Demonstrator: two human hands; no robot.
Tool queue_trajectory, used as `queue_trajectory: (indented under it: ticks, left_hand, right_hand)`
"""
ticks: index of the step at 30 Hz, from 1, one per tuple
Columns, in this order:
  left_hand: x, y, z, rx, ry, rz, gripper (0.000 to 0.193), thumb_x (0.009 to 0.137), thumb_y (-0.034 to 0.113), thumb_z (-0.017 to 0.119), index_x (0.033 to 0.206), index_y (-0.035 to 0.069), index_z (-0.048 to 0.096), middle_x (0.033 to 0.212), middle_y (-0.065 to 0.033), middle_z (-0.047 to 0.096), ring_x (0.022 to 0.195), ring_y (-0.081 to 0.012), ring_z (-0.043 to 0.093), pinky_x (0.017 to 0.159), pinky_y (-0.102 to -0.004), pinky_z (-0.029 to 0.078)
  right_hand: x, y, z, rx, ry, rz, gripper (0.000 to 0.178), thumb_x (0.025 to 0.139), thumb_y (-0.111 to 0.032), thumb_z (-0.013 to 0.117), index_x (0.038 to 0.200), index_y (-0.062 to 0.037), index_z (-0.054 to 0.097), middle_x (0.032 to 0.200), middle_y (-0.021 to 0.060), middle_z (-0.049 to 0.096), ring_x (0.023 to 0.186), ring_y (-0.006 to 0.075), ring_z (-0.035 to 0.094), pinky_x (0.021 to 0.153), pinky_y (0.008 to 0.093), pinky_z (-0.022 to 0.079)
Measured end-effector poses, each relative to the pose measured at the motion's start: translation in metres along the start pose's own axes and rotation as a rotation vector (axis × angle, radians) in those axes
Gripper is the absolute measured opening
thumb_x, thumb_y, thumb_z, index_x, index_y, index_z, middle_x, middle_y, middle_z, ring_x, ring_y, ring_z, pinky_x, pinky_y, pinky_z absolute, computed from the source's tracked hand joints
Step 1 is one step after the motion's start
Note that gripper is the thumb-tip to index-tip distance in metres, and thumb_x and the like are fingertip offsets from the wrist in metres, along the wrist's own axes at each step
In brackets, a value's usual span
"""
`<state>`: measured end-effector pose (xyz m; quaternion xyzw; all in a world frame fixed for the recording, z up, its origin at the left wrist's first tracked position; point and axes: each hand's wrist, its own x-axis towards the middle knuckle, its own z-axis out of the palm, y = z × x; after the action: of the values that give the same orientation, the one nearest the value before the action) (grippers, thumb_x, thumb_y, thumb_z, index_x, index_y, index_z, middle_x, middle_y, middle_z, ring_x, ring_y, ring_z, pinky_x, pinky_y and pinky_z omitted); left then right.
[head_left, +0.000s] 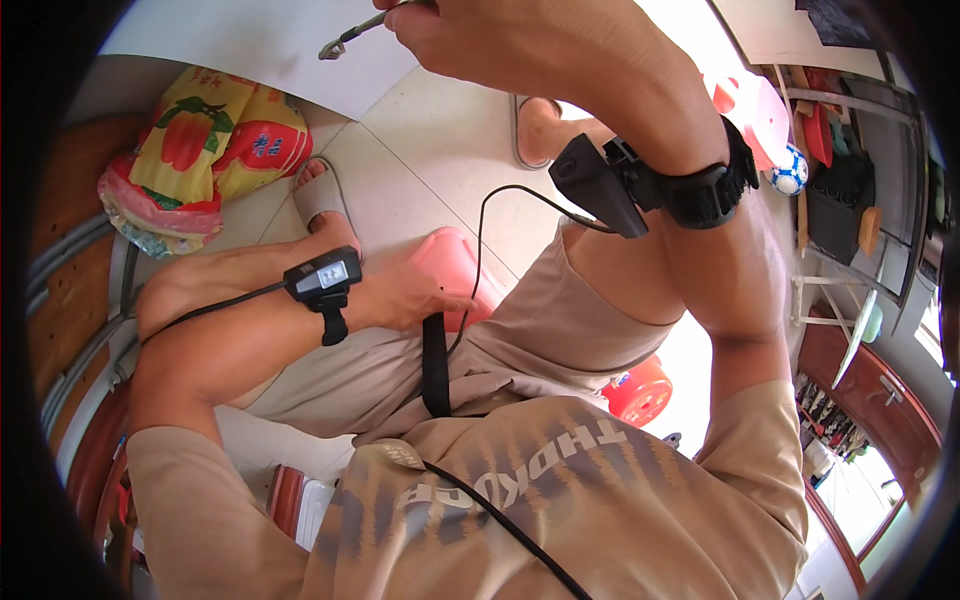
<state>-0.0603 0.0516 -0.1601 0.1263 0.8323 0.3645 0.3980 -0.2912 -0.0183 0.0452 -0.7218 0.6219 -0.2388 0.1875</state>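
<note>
At the top edge my right hand is closed round a slim dark tool with a small curved metal tip. Part of this hand and the tool's rear end are cut off by the frame. The tip is over a white flat surface; whether it touches cannot be told. My left hand is low over my lap, its fingers stretched out and slightly blurred, beside a black strap. Beyond the fingers a pink plastic object shows between my legs. Both wrists carry strapped-on black devices.
A yellow and red plastic bag lies at the left, near my sandalled foot. A red plastic object shows beside my right thigh. On the right are a blue and white ball and a metal rack. A black cable loops across my lap.
</note>
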Motion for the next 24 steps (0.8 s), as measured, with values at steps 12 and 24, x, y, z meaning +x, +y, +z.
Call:
queue_trajectory:
  ticks: [12, 24]
  left_hand:
    - [0.003, -0.021, 0.023, 0.072, 0.16, -0.138, 0.066, 0.089, 0.003, 0.054, 0.149, 0.028, 0.045, 0.096, -0.0109, 0.07, 0.08, -0.0362, 0.068, 0.066, -0.044, 0.053]
    - [-0.02, -0.026, -0.064, 0.11, 0.267, -0.316, 0.024, 0.081, 0.0, 0.058, 0.104, 0.002, 0.068, 0.086, -0.0193, 0.069, 0.086, -0.0394, 0.069, 0.07, -0.0483, 0.055]
  right_hand:
    - [-0.005, 0.01, 0.009, -0.081, 0.067, -0.13, 0.015, 0.077, -0.003, 0.055, 0.064, 0.0043, 0.058, 0.06, 0.0275, 0.056, 0.059, 0.0441, 0.059, 0.056, 0.0486, 0.049]
    - [-0.007, 0.014, -0.018, -0.181, 0.104, -0.119, 0.013, 0.083, -0.005, 0.056, 0.077, 0.0057, 0.06, 0.071, 0.026, 0.062, 0.065, 0.0389, 0.063, 0.059, 0.0453, 0.05]
